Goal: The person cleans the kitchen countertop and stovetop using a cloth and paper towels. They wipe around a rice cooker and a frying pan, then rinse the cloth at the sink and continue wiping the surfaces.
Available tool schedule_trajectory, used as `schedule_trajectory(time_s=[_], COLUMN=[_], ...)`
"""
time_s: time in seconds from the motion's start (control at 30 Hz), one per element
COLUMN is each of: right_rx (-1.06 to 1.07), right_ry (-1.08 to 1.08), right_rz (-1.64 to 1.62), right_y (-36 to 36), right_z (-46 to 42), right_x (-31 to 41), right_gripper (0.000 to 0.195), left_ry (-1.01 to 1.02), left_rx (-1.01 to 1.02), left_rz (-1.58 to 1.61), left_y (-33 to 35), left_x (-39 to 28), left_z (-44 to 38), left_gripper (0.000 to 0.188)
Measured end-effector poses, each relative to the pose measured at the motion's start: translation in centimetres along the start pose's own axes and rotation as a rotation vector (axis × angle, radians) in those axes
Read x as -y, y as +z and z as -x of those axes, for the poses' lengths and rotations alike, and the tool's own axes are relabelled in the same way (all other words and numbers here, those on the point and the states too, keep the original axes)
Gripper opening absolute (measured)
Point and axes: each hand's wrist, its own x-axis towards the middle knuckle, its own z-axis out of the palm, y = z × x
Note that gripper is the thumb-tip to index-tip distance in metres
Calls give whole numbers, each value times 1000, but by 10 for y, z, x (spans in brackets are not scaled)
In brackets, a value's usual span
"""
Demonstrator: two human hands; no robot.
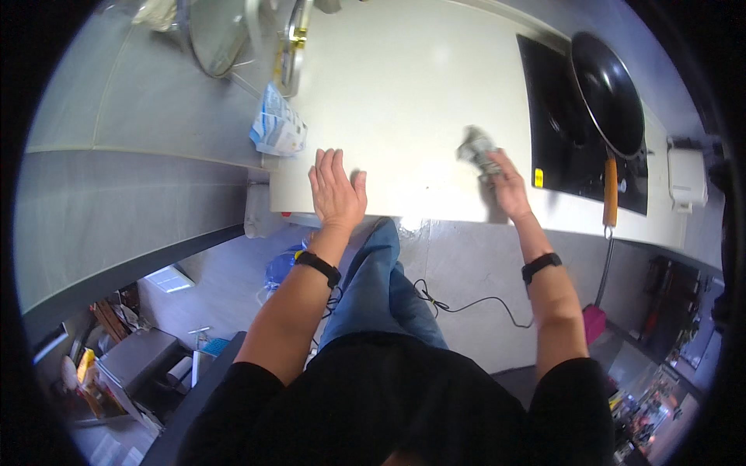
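Observation:
My right hand (509, 189) grips a crumpled grey-white cloth (479, 150) over the white countertop (408, 93), close to its front edge. Motion blurs the cloth, and part of it is hidden by my fingers. On the left, my left hand (337, 189) lies palm down at the counter's front edge, thumb apart from the fingers, holding nothing. Just beyond its fingertips stands a blue and white plastic packet (280, 125) that bears writing.
A black wok (609, 93) with a wooden handle (610, 192) sits on the black cooktop (553, 163) at right; the handle overhangs the front. A rack (288, 52) stands back left by a glass lid (215, 41). A black cable (478, 303) lies on the floor.

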Motion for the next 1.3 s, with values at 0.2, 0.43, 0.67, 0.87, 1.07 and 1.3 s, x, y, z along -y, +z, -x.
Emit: schedule_trajectory(time_s=[0.2, 0.43, 0.67, 0.87, 1.07, 1.3], right_rx=[-527, -321, 70, -37, -593, -1480], right_ry=[-127, -294, -726, -802, -277, 454], right_rz=[333, 452, 510, 415, 255, -952], right_y=[60, 157, 172, 161, 89, 62], right_z=[56, 43, 45, 63, 105, 74], right_x=[-41, 65, 56, 21, -43, -62], right_gripper=[47, 63, 47, 37, 37, 28], left_ry=[-32, -1, -46, 38, 61, 104], left_rx=[72, 15, 27, 43, 52, 52], left_rz=[-36, -4, 86, 78, 10, -53], left_y=[0, 8, 8, 5, -1, 5], left_x=[-3, 3, 12, 5, 6, 5], left_z=[-3, -4, 1, 1, -4, -5], left_gripper=[59, 54, 52, 52, 53, 55])
